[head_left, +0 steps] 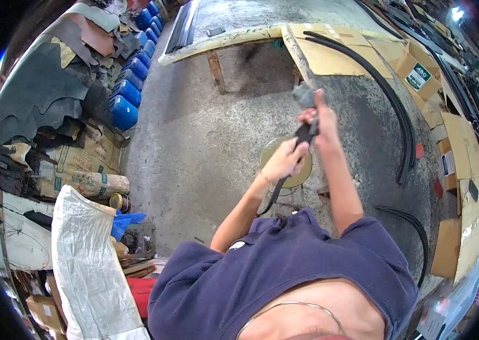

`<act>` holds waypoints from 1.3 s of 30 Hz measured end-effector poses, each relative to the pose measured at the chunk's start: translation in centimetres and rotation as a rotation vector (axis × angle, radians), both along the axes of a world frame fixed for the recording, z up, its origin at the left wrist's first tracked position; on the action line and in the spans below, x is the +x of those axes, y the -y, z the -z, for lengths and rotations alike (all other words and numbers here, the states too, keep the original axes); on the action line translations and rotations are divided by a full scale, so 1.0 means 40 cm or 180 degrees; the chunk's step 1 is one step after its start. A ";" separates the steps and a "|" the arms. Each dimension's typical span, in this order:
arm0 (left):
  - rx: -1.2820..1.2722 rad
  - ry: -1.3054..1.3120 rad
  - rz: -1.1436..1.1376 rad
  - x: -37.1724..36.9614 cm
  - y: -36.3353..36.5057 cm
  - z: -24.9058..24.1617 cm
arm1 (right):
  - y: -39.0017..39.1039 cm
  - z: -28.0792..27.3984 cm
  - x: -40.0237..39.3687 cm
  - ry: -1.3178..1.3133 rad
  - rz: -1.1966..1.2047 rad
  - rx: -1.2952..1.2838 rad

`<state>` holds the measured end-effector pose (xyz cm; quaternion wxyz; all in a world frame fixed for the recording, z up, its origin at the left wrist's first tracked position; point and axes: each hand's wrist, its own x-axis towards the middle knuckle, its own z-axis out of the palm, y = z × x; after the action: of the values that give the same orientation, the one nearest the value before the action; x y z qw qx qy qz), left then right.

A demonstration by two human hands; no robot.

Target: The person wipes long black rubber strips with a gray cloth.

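Near the middle of the view, my left hand (284,161) is closed round a black strip (275,195), whose lower end hangs toward my body. Farther up and to the right, my right hand (323,122) is closed at the strip's upper part, with the thumb pointing up. A grey crumpled cloth (304,95) shows at the fingers of my right hand, blurred. Below my hands stands a round stool (301,177) with a yellowish top, partly hidden by my left hand and the strip.
A large table (239,35) with cardboard (335,54) spans the far side. Long black strips (389,93) curve down at the right, beside cardboard boxes (420,71). Blue drums (123,112) and stacked leather-like sheets (38,93) line the left.
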<state>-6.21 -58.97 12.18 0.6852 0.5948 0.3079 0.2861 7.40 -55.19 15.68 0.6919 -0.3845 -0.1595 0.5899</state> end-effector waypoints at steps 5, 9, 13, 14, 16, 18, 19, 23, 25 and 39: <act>0.0353 -0.0457 0.0088 0.007 0.134 -0.033 | -0.032 -0.110 0.261 -0.0185 0.0145 0.0853; 0.0425 -0.0665 0.0033 0.053 0.182 -0.092 | 0.011 -0.168 0.320 -0.0285 -0.0230 0.1164; 0.0586 -0.0526 -0.0055 0.104 0.211 -0.068 | 0.023 -0.187 0.393 0.0033 -0.0020 0.1326; 0.0588 -0.0523 -0.0058 0.106 0.228 -0.053 | 0.001 -0.174 0.483 -0.0126 0.0269 0.1377; 0.1240 -0.0729 0.0181 0.084 0.267 -0.022 | -0.038 -0.140 0.759 -0.0457 0.0864 0.1906; 0.0861 -0.0821 0.0238 0.074 0.281 -0.010 | -0.053 -0.068 1.010 -0.0481 0.1240 0.2222; 0.0501 -0.0844 0.0226 0.085 0.285 -0.026 | -0.012 -0.099 0.928 -0.0486 0.1250 0.2215; 0.0609 0.0723 -0.0333 0.224 0.232 0.011 | 0.134 -0.021 0.633 -0.0827 0.1202 0.0944; 0.0304 0.0843 -0.0300 0.269 0.196 0.014 | 0.188 0.087 0.516 -0.1132 -0.0130 0.0827; -0.0433 -0.0562 0.0099 0.288 0.291 0.052 | 0.195 0.033 0.426 -0.0523 0.0472 0.0313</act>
<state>5.30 -70.63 10.11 0.6985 0.5746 0.3765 0.2003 24.43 -63.00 14.37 0.7625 -0.3111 -0.1021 0.5580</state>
